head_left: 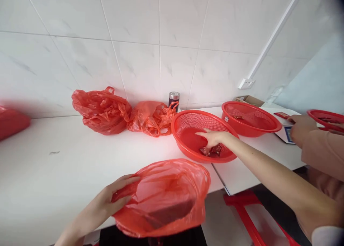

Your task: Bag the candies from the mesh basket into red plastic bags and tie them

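Note:
My left hand [114, 195] grips the near-left rim of a red plastic bag [188, 213], fingers outside and thumb over the edge. The bag's mouth gapes upward at the table's front edge. My right hand [212, 137] reaches down into a red mesh basket [185, 145] at centre right. One finger stretches out to the left, and the others point down at a few small dark-red packets [215, 151] on the basket's floor. Those fingertips touch or nearly touch the packets; a firm hold on one is not visible.
Crumpled red bags [102, 109] and a dark flask [174, 97] stand by the tiled wall. A second red basket [249, 129] holds a packet. At right, a co-worker's hand [303, 127] is over a white scale [287, 135]. A red stool [244, 203] is below the table.

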Motion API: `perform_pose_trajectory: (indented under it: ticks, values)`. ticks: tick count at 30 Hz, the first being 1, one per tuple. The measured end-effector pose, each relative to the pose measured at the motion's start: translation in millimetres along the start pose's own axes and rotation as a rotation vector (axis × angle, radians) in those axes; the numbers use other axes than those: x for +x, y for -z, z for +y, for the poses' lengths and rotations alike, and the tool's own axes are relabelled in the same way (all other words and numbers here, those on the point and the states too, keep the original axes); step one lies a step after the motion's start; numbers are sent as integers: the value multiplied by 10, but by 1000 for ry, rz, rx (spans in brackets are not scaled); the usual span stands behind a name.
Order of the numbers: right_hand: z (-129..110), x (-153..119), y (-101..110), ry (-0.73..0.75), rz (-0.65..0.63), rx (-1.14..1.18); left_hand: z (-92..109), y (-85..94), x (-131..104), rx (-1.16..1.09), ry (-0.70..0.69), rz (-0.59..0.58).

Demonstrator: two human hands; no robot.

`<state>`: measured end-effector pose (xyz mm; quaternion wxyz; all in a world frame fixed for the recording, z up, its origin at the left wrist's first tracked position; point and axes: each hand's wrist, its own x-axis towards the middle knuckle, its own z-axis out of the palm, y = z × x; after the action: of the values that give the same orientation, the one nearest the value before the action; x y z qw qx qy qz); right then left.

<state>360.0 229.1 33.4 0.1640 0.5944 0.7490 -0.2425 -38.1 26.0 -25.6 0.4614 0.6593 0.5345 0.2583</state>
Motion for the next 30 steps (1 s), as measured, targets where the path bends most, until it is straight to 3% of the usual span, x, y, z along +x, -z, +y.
perform_pose_trajectory:
  ticks: [2, 6, 11, 14, 18, 20, 22, 24, 26, 30]
  values:
    - [233, 207, -166, -82, -49, -96, 14, 0, -11, -26, 3, -22]
    - [375, 345, -394, -28, 46, -57, 31, -39, 33, -97, 19, 18]
    - [346, 311, -268, -8, -25, 63, 49, -130, 120, -236, 97, 112]
    - [262, 203, -78, 20, 15, 142, 36, -166, 142, -265, 172, 176]
    - [-169, -170, 151, 267, 133, 498, 20, -210, 169, -262, 178, 252]
    - [-526, -389, 147, 447, 64, 621, 33, -245, 200, -253, 156, 274]
    - [-902, -544, 21, 555, -85, 613, 58, -284, 238, -252, 147, 270]
    - [-1221, -592, -189, 565, -179, 492, 84, -316, 271, -262, 153, 250]
    - [-1432, -541, -403, 512, -178, 307, 102, -331, 287, -275, 161, 227]
    - [-1560, -349, -619, 439, -175, 167, 109, -313, 272, -239, 136, 246]
